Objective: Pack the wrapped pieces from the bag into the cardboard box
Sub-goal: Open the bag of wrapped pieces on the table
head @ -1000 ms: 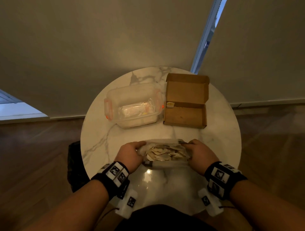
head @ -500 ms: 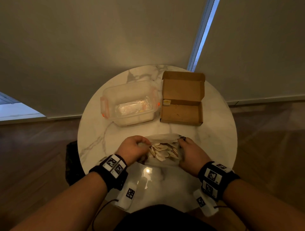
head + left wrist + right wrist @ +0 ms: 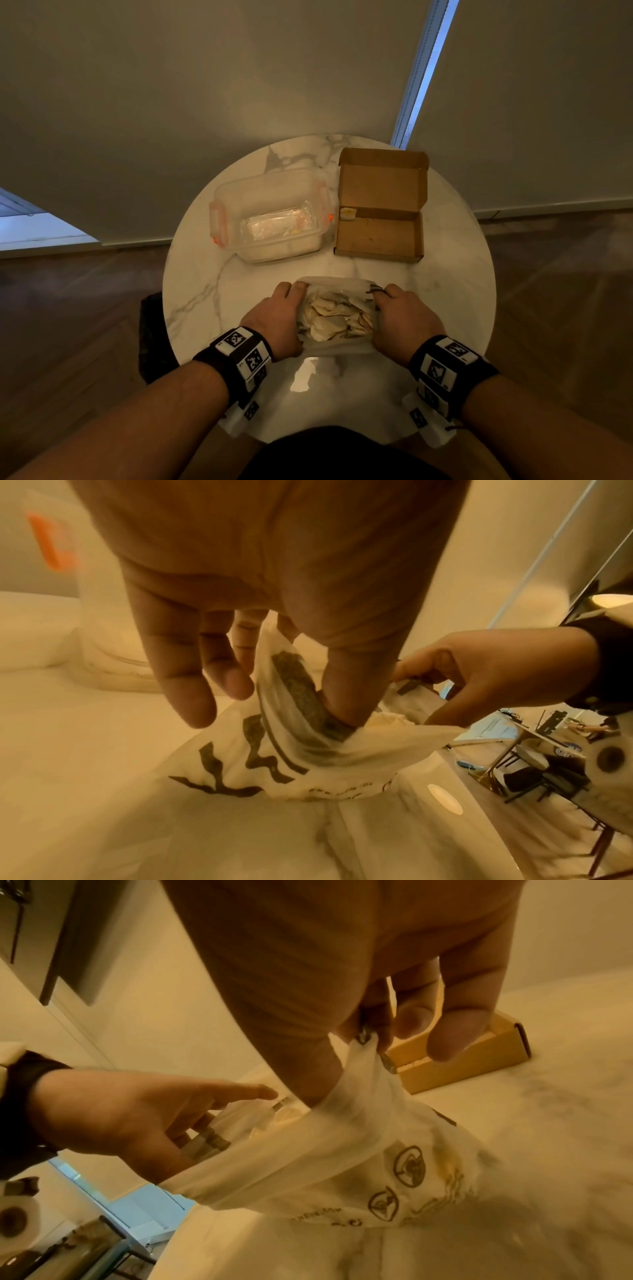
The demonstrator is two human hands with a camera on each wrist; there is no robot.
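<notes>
On the counter (image 3: 205, 274), left hand (image 3: 274, 318) and right hand (image 3: 404, 318) each pinch the bag (image 3: 337, 317) rim, mouth spread; cardboard box (image 3: 380, 219) open beyond.

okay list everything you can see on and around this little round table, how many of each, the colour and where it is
table: one, round, white marble, centre of the head view
bag: one, translucent white with dark print, near edge of the table, mouth held open
wrapped pieces: many, pale cream, inside the bag; exact number cannot be told
cardboard box: one, brown, far right of the table, lid open
small pale piece: one, at the box's left edge by the lid hinge
plastic container: one, clear with orange clips, far left of the table
left hand: grips the bag's left rim
right hand: pinches the bag's right rim
</notes>
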